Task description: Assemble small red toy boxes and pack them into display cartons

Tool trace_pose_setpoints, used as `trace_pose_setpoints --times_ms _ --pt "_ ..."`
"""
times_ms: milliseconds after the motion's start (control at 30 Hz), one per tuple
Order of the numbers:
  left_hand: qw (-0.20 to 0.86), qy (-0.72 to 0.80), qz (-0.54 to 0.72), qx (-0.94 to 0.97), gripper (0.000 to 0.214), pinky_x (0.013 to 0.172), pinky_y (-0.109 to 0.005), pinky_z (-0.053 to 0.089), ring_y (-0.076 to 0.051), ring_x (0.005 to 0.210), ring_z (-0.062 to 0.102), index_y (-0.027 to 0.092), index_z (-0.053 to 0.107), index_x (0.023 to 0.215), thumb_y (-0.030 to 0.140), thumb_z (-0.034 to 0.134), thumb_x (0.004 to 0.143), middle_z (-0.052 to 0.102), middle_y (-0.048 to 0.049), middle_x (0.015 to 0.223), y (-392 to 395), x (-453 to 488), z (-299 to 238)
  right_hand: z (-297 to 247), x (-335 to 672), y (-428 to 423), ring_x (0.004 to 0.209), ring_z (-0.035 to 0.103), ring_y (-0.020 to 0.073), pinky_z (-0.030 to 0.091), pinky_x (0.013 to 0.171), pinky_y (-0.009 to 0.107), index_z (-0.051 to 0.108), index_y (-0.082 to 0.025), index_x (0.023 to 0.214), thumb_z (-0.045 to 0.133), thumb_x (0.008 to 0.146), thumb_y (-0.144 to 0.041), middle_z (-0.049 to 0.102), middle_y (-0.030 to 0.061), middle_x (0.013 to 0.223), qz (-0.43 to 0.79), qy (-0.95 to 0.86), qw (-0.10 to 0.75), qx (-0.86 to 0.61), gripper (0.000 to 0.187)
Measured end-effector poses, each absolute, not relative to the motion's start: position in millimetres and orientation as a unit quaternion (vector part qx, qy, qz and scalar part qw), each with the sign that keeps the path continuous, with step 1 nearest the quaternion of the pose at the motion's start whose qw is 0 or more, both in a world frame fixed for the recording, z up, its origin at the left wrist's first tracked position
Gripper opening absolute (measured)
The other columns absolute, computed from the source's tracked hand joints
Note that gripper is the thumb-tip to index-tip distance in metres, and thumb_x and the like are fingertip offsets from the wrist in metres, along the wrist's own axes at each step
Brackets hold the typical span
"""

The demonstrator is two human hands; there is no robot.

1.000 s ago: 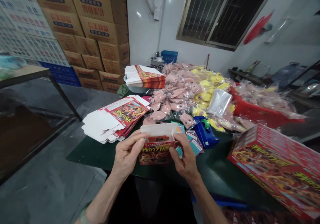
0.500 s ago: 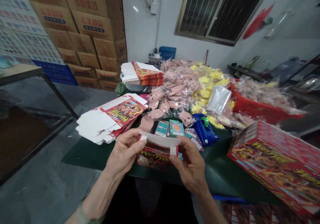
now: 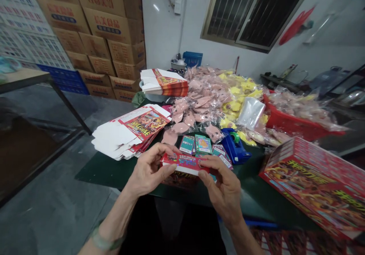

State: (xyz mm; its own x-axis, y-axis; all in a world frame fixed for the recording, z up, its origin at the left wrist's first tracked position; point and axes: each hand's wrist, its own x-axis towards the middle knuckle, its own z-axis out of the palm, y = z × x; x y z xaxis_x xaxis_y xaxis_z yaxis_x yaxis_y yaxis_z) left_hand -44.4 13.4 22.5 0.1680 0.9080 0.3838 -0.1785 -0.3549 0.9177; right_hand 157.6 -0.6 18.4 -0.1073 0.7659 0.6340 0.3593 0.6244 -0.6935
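Note:
Between my two hands is a small red printed cardboard box (image 3: 185, 163), its top flap folded over toward me with a white edge showing. My left hand (image 3: 151, 169) grips the left end, thumb on the flap's front edge and fingers behind. At the right end my right hand (image 3: 221, 181) holds the box, thumb in front and fingers on top. Just beyond the box lie printed cards (image 3: 187, 144) and a blue tape dispenser (image 3: 236, 146) with green tape. A stack of flattened boxes (image 3: 134, 131) fans out past my left hand.
Bagged pink and yellow pieces (image 3: 211, 91) heap across the back of the green table (image 3: 94, 171). A red basket (image 3: 299, 124) holds more bags. A large display carton (image 3: 316, 182) stands at right. More flat boxes (image 3: 165, 82) are piled behind; brown cartons (image 3: 111, 23) line the wall.
The box's top flap, raised with the opening visible before, is now folded down over the opening. Both hands stay at the box's ends, and the view has shifted slightly.

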Motion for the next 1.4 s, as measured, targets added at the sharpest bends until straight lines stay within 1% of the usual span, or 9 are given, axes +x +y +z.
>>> trace_pose_setpoints --times_ms 200,367,467,600,767,933,1100,1233,1400 --pt "0.367 0.314 0.653 0.583 0.008 0.078 -0.028 0.046 -0.018 0.089 0.061 0.019 0.063 0.088 0.019 0.059 0.082 0.065 -0.0058 0.093 15 -31 8 35 147 -2 0.071 0.058 0.0097 0.046 0.063 0.019 0.057 -0.019 0.091 0.056 0.085 -0.016 0.060 -0.0004 0.079 0.094 -0.744 0.508 -0.423 0.007" --pt "0.471 0.267 0.662 0.519 0.006 0.072 -0.029 0.048 -0.018 0.081 0.062 0.019 0.068 0.081 0.017 0.062 0.079 0.067 -0.0055 0.087 14 -31 12 52 142 -5 0.066 0.058 0.0087 0.046 0.061 0.018 0.061 -0.018 0.085 0.053 0.086 -0.014 0.062 -0.0005 0.074 0.090 -0.761 0.480 -0.427 0.009" --pt "0.516 0.243 0.653 0.499 0.003 0.070 -0.030 0.049 -0.018 0.079 0.063 0.018 0.070 0.076 0.018 0.067 0.074 0.067 -0.0065 0.087 16 -36 17 52 140 -9 0.074 0.061 0.0106 0.049 0.068 0.020 0.064 -0.016 0.087 0.054 0.085 -0.012 0.064 0.0034 0.081 0.063 -0.766 0.480 -0.423 0.010" --pt "0.508 0.223 0.667 0.498 0.005 0.068 -0.029 0.050 -0.019 0.081 0.064 0.019 0.071 0.076 0.022 0.068 0.075 0.068 -0.0078 0.088 19 -38 10 39 137 -16 0.084 0.064 0.0141 0.052 0.075 0.024 0.063 -0.015 0.100 0.052 0.085 -0.009 0.066 0.0089 0.094 -0.035 -0.777 0.463 -0.425 0.019" --pt "0.461 0.192 0.673 0.546 0.016 0.070 -0.031 0.054 -0.022 0.089 0.065 0.019 0.069 0.086 0.021 0.072 0.071 0.068 -0.0103 0.097 17 -34 1 17 136 -19 0.109 0.058 0.0237 0.052 0.087 0.036 0.050 -0.011 0.125 0.052 0.085 -0.009 0.060 0.0182 0.116 -0.084 -0.790 0.456 -0.401 0.040" --pt "0.323 0.233 0.688 0.607 0.029 0.072 -0.030 0.055 -0.019 0.089 0.066 0.019 0.064 0.088 0.006 0.074 0.064 0.067 -0.0077 0.097 15 -28 2 5 135 -12 0.109 0.058 0.0201 0.053 0.089 0.035 0.046 -0.019 0.130 0.051 0.084 -0.003 0.059 0.0147 0.117 -0.066 -0.767 0.515 -0.377 0.049" --pt "0.173 0.307 0.673 0.651 0.037 0.071 -0.028 0.054 -0.018 0.084 0.065 0.020 0.062 0.092 0.015 0.079 0.060 0.067 -0.0053 0.091 13 -25 -3 2 136 -4 0.110 0.057 0.0196 0.052 0.090 0.036 0.046 -0.022 0.130 0.049 0.084 -0.003 0.058 0.0127 0.118 -0.018 -0.763 0.542 -0.352 0.050" --pt "0.159 0.398 0.620 0.657 0.048 0.074 -0.027 0.053 -0.017 0.085 0.063 0.022 0.060 0.106 0.023 0.078 0.062 0.065 -0.0034 0.095 9 -22 -3 -8 134 -3 0.120 0.050 0.0212 0.047 0.097 0.039 0.041 -0.025 0.134 0.045 0.086 -0.003 0.051 0.0125 0.129 0.004 -0.754 0.550 -0.359 0.053" --pt "0.151 0.443 0.610 0.640 0.037 0.072 -0.026 0.053 -0.017 0.080 0.064 0.021 0.063 0.100 0.026 0.076 0.065 0.065 -0.0024 0.094 1 -18 3 -10 136 -3 0.125 0.044 0.0233 0.045 0.097 0.042 0.031 -0.025 0.139 0.044 0.088 -0.011 0.041 0.0129 0.138 0.050 -0.749 0.543 -0.376 0.055"
